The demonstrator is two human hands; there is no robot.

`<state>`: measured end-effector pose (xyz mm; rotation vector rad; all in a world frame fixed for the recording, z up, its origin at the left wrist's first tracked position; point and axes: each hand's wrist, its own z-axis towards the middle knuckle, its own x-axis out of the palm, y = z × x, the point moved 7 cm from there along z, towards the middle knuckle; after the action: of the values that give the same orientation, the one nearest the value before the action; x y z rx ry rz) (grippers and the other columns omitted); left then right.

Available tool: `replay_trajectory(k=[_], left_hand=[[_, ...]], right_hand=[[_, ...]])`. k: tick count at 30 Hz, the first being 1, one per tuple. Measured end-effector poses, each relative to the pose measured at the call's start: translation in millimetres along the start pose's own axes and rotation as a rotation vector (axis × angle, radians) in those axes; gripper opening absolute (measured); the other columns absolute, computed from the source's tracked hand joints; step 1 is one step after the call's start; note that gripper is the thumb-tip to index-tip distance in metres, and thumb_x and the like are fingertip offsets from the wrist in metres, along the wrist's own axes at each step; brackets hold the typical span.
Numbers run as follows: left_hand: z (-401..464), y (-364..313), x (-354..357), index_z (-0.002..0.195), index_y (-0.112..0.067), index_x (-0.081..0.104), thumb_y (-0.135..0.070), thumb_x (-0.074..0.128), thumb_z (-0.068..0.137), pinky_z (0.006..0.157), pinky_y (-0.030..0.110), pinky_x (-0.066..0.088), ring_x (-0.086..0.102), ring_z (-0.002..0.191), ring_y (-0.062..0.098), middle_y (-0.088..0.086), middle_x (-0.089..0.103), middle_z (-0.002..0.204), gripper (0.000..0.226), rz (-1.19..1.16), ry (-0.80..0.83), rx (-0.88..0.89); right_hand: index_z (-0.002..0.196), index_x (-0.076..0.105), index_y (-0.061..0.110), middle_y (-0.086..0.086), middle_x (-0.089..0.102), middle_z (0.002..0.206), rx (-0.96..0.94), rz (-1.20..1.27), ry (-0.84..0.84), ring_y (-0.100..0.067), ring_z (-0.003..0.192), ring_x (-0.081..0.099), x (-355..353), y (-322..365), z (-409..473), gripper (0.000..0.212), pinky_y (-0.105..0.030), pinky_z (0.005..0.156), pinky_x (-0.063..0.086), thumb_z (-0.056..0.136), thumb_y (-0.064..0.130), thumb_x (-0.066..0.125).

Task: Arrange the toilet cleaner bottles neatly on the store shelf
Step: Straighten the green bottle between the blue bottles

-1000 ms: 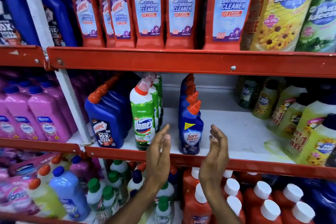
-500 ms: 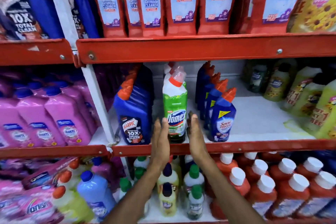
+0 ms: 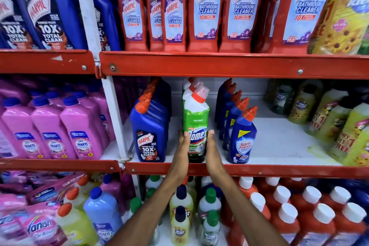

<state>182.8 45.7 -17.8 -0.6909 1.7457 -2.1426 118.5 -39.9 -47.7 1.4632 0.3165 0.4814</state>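
Observation:
On the middle shelf (image 3: 279, 171) a green-and-white Domex bottle (image 3: 196, 118) with a red cap stands upright at the front of its row. My left hand (image 3: 181, 154) lies flat against its left side. On the opposite side my right hand (image 3: 212, 152) presses flat, so the bottle is clasped between both palms near its base. A row of blue Harpic bottles (image 3: 149, 126) stands just to the left. To the right runs a row of blue Sani Fresh bottles (image 3: 242, 138), angled backward.
Red Harpic bathroom cleaner bottles (image 3: 207, 10) fill the shelf above. Yellow-green bottles (image 3: 339, 126) crowd the middle shelf's right end, with bare white shelf between them and the Sani Fresh row. Pink bottles (image 3: 50, 130) sit in the left bay. Small bottles and red white-capped bottles (image 3: 289, 211) stand below.
My hands rose from below the shelf edge, moved left from the Sani Fresh row and closed in on the front Domex bottle. The view has come closer to the shelf.

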Motion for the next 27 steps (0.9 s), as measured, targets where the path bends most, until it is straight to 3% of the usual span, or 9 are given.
replay_trajectory(k=[4,7,9,11,13,18,21,24,27], left_hand=[[-9,-17,21,0.158,-0.012,0.031,-0.091,0.032,0.084,0.128,0.048,0.029,0.046,0.148,0.028,0.016,0.031,0.167,0.109,-0.012,0.105,-0.027],[-5,-11,5,0.155,-0.02,0.039,-0.088,0.04,0.081,0.123,0.041,0.04,0.058,0.137,0.012,0.009,0.053,0.157,0.1,0.073,0.07,0.036],[-8,0,-12,0.16,-0.025,0.028,-0.082,0.037,0.089,0.124,0.03,0.03,0.041,0.145,0.0,-0.011,0.036,0.163,0.092,0.206,0.028,0.039],[-20,2,-26,0.162,-0.029,0.021,-0.078,0.032,0.093,0.121,0.025,0.02,0.024,0.148,-0.003,-0.023,0.023,0.157,0.086,0.325,0.003,0.081],[-37,-8,-44,0.156,-0.029,0.038,-0.07,0.04,0.093,0.122,0.028,0.029,0.034,0.15,0.001,-0.018,0.035,0.161,0.075,0.406,-0.037,0.241],[-59,-34,-121,0.113,-0.029,0.072,-0.04,0.052,0.096,0.1,0.022,0.053,0.07,0.114,0.008,-0.016,0.075,0.117,0.028,0.358,-0.42,0.536],[-45,-31,-148,0.122,-0.031,0.064,-0.05,0.055,0.092,0.107,0.031,0.05,0.065,0.123,0.012,-0.003,0.07,0.129,0.037,0.27,-0.485,0.428],[-27,-23,-152,0.132,-0.037,0.048,-0.036,0.055,0.104,0.097,0.002,0.042,0.055,0.111,-0.027,-0.025,0.058,0.128,0.029,0.247,-0.371,0.278],[-4,-9,-154,0.151,-0.033,0.037,-0.046,0.045,0.106,0.109,0.009,0.034,0.043,0.117,-0.03,-0.033,0.044,0.137,0.047,0.227,-0.244,0.142]], right_hand=[[0.125,0.062,0.044,0.01,0.069,0.133,0.016,-0.023,0.094,0.008,0.115,0.062,1,-38,21,0.054,-0.021,0.097,0.049,0.101,0.065,0.019],[0.12,0.064,0.029,0.013,0.076,0.106,0.019,-0.044,-0.054,0.005,0.101,0.07,-2,3,-7,0.052,-0.01,0.083,0.052,0.104,0.054,0.021],[0.122,0.061,0.026,0.014,0.07,0.109,-0.128,0.021,-0.198,0.014,0.098,0.065,-19,22,-26,0.043,-0.002,0.08,0.047,0.107,0.045,0.026],[0.121,0.064,0.022,0.005,0.07,0.115,-0.329,0.057,-0.401,0.002,0.107,0.066,-24,36,-50,0.038,-0.014,0.092,0.05,0.104,0.039,0.036],[0.103,0.068,0.022,-0.003,0.074,0.101,-0.446,0.076,-0.524,-0.014,0.097,0.07,-21,38,-67,0.03,-0.025,0.085,0.054,0.097,0.033,0.041],[0.097,0.07,0.023,0.009,0.075,0.094,-0.455,0.014,-0.279,-0.007,0.09,0.07,40,38,-75,0.031,-0.017,0.08,0.053,0.094,0.04,0.044],[0.129,0.062,0.026,0.014,0.067,0.13,-0.304,-0.073,-0.115,-0.003,0.121,0.061,83,18,-62,0.043,-0.018,0.103,0.046,0.099,0.047,0.04],[0.151,0.04,0.02,0.01,0.044,0.151,-0.143,-0.131,-0.023,-0.001,0.137,0.04,108,5,-49,0.049,0.004,0.1,0.028,0.107,0.04,0.031],[0.157,0.03,0.019,0.008,0.03,0.161,-0.062,-0.133,0.002,-0.002,0.146,0.029,120,0,-36,0.074,-0.018,0.121,0.019,0.098,0.064,0.026]])
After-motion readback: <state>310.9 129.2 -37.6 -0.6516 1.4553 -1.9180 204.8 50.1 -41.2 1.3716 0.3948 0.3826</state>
